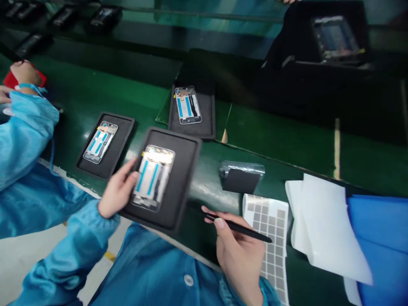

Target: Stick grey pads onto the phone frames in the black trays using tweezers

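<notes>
From my seat, nearest is the right hand (237, 246), its fingers pinched around a black tool (245, 229), one end toward the tray (181, 170), the other over the sheet (279, 255). The left hand (117, 189) grips the tray's left side, thumb at the phone's edge; I can't tell whether it presses there. The phone (153, 178) lies in the tray's left half, up and left of the right fingers and nearer the left hand, long axis running away from me, far end leaning right. The tray's near edge overhangs the bench (207, 178). Rightward, a strip of bench separates it from a dark block (240, 180); beyond its far rim sits a second tray (207, 114), a third (123, 136) close on the left.
</notes>
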The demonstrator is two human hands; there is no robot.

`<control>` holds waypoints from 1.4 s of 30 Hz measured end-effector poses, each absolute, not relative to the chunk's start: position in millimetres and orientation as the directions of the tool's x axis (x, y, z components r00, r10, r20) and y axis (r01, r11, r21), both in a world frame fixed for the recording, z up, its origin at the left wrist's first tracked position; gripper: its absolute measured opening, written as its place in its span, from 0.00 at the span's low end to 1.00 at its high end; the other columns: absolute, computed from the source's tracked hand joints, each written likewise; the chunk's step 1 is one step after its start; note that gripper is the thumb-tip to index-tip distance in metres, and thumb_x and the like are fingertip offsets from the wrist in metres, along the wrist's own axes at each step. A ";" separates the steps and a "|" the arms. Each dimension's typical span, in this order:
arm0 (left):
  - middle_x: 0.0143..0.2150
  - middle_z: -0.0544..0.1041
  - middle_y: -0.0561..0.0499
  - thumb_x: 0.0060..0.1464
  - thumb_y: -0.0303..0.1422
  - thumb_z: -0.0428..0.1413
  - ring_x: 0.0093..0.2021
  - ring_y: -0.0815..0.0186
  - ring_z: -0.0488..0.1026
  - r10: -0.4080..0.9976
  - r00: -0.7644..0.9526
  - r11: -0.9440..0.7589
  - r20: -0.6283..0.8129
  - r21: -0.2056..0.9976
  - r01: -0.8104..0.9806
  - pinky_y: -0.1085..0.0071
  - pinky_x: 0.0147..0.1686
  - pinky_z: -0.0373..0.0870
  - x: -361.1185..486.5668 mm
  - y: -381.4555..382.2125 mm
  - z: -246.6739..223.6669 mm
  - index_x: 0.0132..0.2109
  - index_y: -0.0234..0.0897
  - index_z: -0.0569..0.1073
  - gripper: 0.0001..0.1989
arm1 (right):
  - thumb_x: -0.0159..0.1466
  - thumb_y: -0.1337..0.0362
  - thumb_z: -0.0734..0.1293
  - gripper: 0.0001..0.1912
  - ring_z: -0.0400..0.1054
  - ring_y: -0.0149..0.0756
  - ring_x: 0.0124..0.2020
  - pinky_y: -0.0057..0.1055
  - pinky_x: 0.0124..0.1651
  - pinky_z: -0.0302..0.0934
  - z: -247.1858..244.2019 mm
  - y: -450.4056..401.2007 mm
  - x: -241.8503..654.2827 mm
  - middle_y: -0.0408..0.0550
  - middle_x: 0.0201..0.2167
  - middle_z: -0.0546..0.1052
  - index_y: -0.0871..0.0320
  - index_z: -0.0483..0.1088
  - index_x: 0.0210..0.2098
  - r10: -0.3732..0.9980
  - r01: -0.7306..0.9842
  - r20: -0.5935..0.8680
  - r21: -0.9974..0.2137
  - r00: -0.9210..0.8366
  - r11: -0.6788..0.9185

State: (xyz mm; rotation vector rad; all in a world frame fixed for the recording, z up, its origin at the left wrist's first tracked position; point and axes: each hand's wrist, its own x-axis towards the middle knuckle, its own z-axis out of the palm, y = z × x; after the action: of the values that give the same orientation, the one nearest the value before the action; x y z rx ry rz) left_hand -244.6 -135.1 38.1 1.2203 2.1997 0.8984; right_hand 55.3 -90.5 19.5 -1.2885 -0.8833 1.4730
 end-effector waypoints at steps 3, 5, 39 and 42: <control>0.66 0.70 0.40 0.63 0.52 0.53 0.63 0.49 0.70 0.803 -0.595 0.435 -0.024 0.706 0.559 0.47 0.66 0.63 -320.9 -129.4 67.8 0.67 0.32 0.65 0.35 | 0.57 0.61 0.78 0.07 0.82 0.49 0.39 0.40 0.39 0.79 16.2 -89.4 57.5 0.49 0.32 0.84 0.52 0.79 0.34 0.949 -0.193 -0.304 -0.930 -0.082 -0.314; 0.60 0.76 0.44 0.61 0.55 0.52 0.53 0.56 0.76 0.759 -0.651 0.497 -0.028 0.672 0.550 0.49 0.60 0.70 -366.2 -126.1 86.4 0.66 0.33 0.65 0.37 | 0.57 0.61 0.77 0.07 0.82 0.48 0.39 0.40 0.41 0.79 10.5 -89.8 62.7 0.50 0.34 0.84 0.53 0.80 0.35 0.937 -0.165 -0.324 -0.925 -0.130 -0.342; 0.44 0.80 0.43 0.62 0.26 0.51 0.39 0.57 0.76 0.906 0.421 -0.419 0.036 -0.057 0.906 0.59 0.42 0.73 -166.3 -113.3 44.7 0.49 0.38 0.75 0.12 | 0.57 0.56 0.77 0.10 0.80 0.45 0.35 0.41 0.40 0.75 16.5 -78.2 184.2 0.50 0.33 0.84 0.54 0.80 0.34 0.957 -0.038 -0.279 -0.960 0.084 -0.277; 0.39 0.79 0.47 0.60 0.22 0.51 0.36 0.59 0.76 0.892 0.443 -0.446 -0.094 -0.017 0.895 0.61 0.37 0.74 -147.2 -152.7 48.9 0.45 0.40 0.76 0.13 | 0.57 0.56 0.77 0.09 0.79 0.44 0.34 0.39 0.39 0.74 21.1 -66.3 188.9 0.49 0.33 0.84 0.53 0.80 0.33 0.962 0.013 -0.259 -0.965 0.086 -0.261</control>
State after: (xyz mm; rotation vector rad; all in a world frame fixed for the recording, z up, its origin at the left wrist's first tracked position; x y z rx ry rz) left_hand -147.2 -152.7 48.9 2.6386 1.6336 -0.1391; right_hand 188.9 -66.3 21.1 -1.4568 -1.0282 1.3236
